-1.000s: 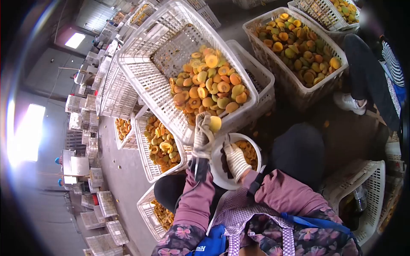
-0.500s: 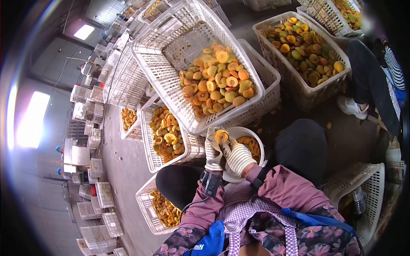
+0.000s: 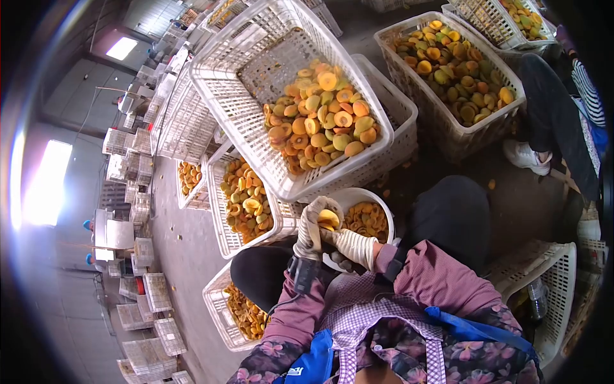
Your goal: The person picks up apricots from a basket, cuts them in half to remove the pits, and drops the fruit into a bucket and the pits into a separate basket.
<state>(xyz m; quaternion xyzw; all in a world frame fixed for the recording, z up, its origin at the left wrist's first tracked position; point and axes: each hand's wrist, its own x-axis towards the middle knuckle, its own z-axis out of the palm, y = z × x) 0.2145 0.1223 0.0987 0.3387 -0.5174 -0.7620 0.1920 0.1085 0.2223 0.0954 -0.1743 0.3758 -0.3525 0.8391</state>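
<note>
My left hand [image 3: 308, 229], in a pale work glove, is closed around an orange-yellow apricot half [image 3: 329, 219]. Just below the fruit, my gloved right hand [image 3: 355, 248] has its dark-tipped fingers curled in; whatever they may hold is hidden. Both hands are over the near left side of a white bucket [image 3: 389, 211] partly filled with orange fruit pieces [image 3: 368, 221]. Directly beyond them, a tilted white crate [image 3: 295, 192] holds a heap of apricot halves [image 3: 323, 118] at its near end.
More crates of fruit stand on the left [image 3: 220, 233] and at the far right [image 3: 473, 131]. A lower-left crate [image 3: 214, 313] holds orange pieces. At right, another person's leg and white shoe [image 3: 527, 157] show. A crate with a clear bottle [image 3: 538, 301] is at lower right.
My right hand has dropped from beside the apricot half to below it, its fingers turned downward. My left hand has shifted slightly left and still holds the fruit.
</note>
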